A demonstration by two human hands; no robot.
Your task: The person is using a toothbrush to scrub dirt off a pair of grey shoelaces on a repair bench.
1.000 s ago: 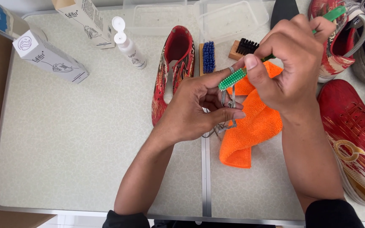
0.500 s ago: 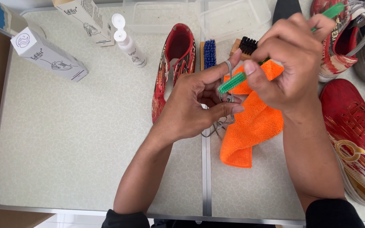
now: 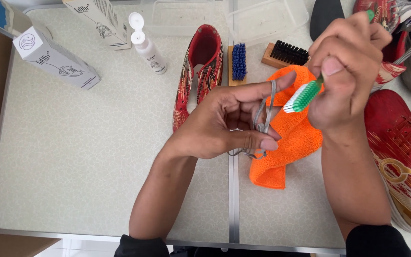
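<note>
My left hand (image 3: 224, 119) holds a grey shoelace (image 3: 262, 119) stretched between its index finger and thumb, above the table's middle. My right hand (image 3: 346, 71) grips a green toothbrush (image 3: 305, 95), its white and green bristle head just right of the lace and a little apart from it. An orange cloth (image 3: 291, 138) lies folded on the table under both hands. A red shoe (image 3: 198, 71) lies on its side behind my left hand.
A blue brush (image 3: 239, 62) and a black-bristled wooden brush (image 3: 284, 53) lie behind the cloth. A white pump bottle (image 3: 147, 44) and white boxes (image 3: 55, 59) sit at the back left. Clear plastic trays (image 3: 267, 19) stand at the back. More red shoes (image 3: 405, 143) fill the right side.
My left hand has opened out and now stretches the lace between index finger and thumb. The right hand has lifted the toothbrush up and to the right, off the lace.
</note>
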